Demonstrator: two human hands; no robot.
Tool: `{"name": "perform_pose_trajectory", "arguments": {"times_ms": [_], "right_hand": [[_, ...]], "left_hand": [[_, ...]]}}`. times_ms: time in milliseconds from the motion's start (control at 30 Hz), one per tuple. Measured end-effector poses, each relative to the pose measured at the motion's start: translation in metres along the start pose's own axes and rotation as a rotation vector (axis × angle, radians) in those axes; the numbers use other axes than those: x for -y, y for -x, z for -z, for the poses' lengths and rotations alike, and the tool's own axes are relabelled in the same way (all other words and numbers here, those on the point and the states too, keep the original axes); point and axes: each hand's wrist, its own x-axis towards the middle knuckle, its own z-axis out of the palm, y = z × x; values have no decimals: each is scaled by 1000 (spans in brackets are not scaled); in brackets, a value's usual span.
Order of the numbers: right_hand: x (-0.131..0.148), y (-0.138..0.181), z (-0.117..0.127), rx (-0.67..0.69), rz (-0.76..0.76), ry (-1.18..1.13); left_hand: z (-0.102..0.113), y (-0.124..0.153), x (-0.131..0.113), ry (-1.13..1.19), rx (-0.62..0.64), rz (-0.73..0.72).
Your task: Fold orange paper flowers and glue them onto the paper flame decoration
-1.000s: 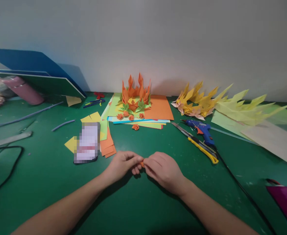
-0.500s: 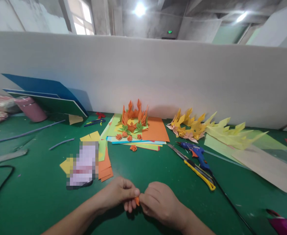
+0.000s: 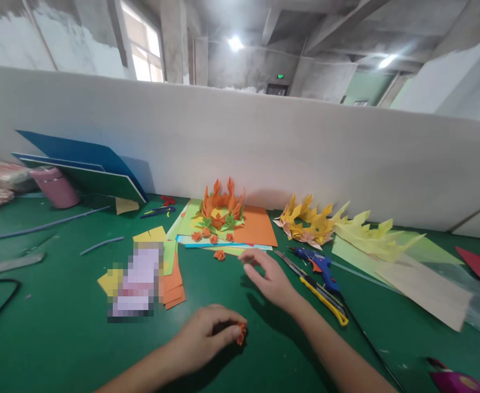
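Observation:
My left hand (image 3: 209, 333) pinches a small orange paper flower (image 3: 241, 333) between thumb and fingers, just above the green tabletop. My right hand (image 3: 267, 273) is stretched forward with nothing visible in it, thumb and fingers apart. Close to its fingertips, a loose orange paper rose (image 3: 220, 255) lies on the table. Several similar roses (image 3: 213, 239) rest in front of an orange folded-paper crown (image 3: 222, 204) with green paper leaves. The crown stands on stacked coloured paper sheets (image 3: 260, 226).
Right of my right hand lie a yellow utility knife (image 3: 325, 300) and a blue glue gun (image 3: 319, 267). Behind them sit a yellow paper crown (image 3: 307, 221) and a pale yellow paper strip (image 3: 371, 234). A blurred-out phone-like object (image 3: 137, 281) and orange paper pieces (image 3: 172, 284) lie left.
My right hand has let go of the flower and moved forward and slightly right, its fingers opening. My left hand keeps the flower, now slightly further right. The camera view has tilted up a little.

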Motion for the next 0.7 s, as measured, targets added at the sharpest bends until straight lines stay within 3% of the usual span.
{"name": "perform_pose_trajectory", "arguments": {"times_ms": [100, 233, 333, 467, 700], "right_hand": [[-28, -27, -7, -32, -29, 101], [-51, -52, -24, -82, -60, 159], [-53, -62, -38, -110, -85, 191], [-47, -72, -51, -97, -82, 228], [-43, -77, -66, -25, -101, 299]], "left_hand": [[13, -1, -1, -180, -47, -123], [52, -27, 5, -413, -429, -171], [82, -60, 14, -625, -643, -91], [98, -93, 29, -677, -691, -3], [87, -102, 35, -680, -627, -32]]}}
